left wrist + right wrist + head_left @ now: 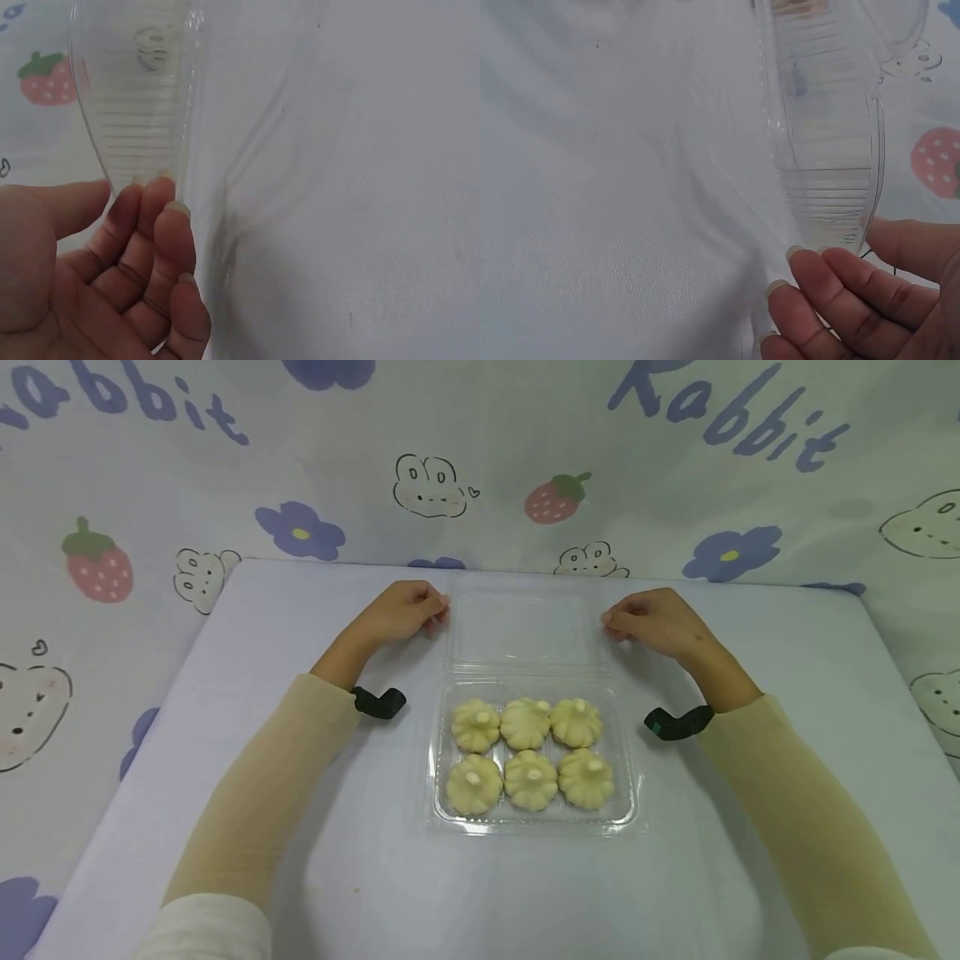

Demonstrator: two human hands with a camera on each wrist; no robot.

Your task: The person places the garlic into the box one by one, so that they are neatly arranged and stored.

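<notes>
A clear plastic clamshell box (532, 825) lies on the table with its lid (525, 631) raised on the far side. Inside the base sit several pale yellow, ribbed, pumpkin-shaped pieces (531, 781) in two rows, each with a stubby stem. My left hand (408, 610) pinches the lid's left edge, thumb on the rim and fingers against the ridged side wall (139, 112). At the opposite edge my right hand (648, 618) pinches the lid the same way, its fingertips (799, 255) by the ridged wall (829, 180).
A white cloth covers the table (360, 877). Behind it hangs a printed backdrop (495, 410) with rabbits, strawberries and flowers. Black wrist camera mounts (380, 702) stick out from both sleeves, on either side of the box.
</notes>
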